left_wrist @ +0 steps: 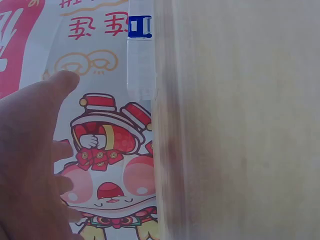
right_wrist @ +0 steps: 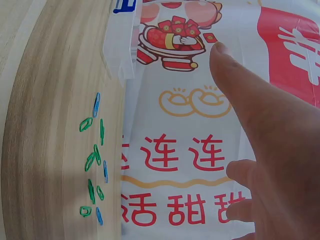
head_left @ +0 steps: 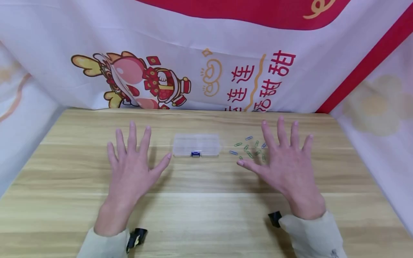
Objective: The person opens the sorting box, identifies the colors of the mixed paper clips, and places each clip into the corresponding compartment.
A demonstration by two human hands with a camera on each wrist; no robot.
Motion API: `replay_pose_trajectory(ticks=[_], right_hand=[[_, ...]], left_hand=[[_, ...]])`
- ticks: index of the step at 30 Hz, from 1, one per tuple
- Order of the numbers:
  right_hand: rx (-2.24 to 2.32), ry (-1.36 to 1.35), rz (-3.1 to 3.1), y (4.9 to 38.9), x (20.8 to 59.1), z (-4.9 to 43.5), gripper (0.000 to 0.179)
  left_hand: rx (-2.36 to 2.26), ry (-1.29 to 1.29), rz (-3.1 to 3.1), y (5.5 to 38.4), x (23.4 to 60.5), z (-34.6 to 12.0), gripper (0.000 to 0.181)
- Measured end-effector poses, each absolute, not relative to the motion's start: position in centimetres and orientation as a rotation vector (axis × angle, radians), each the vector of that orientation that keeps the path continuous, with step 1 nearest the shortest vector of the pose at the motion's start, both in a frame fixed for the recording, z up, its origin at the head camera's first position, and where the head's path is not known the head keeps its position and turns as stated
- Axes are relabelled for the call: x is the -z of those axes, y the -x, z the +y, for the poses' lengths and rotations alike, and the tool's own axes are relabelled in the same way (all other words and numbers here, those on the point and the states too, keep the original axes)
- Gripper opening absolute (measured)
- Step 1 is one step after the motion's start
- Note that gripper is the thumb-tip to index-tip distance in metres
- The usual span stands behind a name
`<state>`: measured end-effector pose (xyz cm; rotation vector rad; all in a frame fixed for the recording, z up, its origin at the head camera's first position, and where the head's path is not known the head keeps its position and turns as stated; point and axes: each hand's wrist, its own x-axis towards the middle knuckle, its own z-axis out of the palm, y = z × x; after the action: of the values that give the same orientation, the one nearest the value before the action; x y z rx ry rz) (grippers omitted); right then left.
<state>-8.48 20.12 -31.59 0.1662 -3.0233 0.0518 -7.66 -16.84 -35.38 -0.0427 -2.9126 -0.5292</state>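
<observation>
A clear plastic box (head_left: 196, 144) with a blue latch (head_left: 195, 154) sits on the wooden table between the two hands, its lid down. To its right lies a loose scatter of green and blue paper clips (head_left: 249, 153). My left hand (head_left: 130, 168) is spread over the table left of the box, fingers straight, holding nothing. Spread likewise, my right hand (head_left: 288, 168) hovers beside the paper clips and hides part of the scatter from the head view. In the right wrist view the clips (right_wrist: 94, 155) show in full, apart from the hand.
A white cloth (head_left: 206, 39) with red print and a cartoon figure hangs along the table's back edge. More cloth (head_left: 380, 107) hangs at the right side. A black strap piece (head_left: 137, 238) shows at the left cuff, another (head_left: 275, 218) at the right.
</observation>
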Motion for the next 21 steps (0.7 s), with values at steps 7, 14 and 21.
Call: replay_pose_trajectory(ticks=[7,14,21], right_hand=[[-0.108,-0.205,-3.075,8.7,31.7,20.2,0.116],[-0.219,-0.354,-3.145,9.2,32.5,19.2,0.106],[-0.233,-0.543,-3.033,9.5,34.3,16.7,0.090]], left_hand=[[0.586,0.062,-2.979,7.6,35.6,-17.0,0.095],[0.727,0.185,-3.069,7.8,35.4,-16.0,0.079],[0.841,0.270,-3.052,8.3,35.8,-13.9,0.072]])
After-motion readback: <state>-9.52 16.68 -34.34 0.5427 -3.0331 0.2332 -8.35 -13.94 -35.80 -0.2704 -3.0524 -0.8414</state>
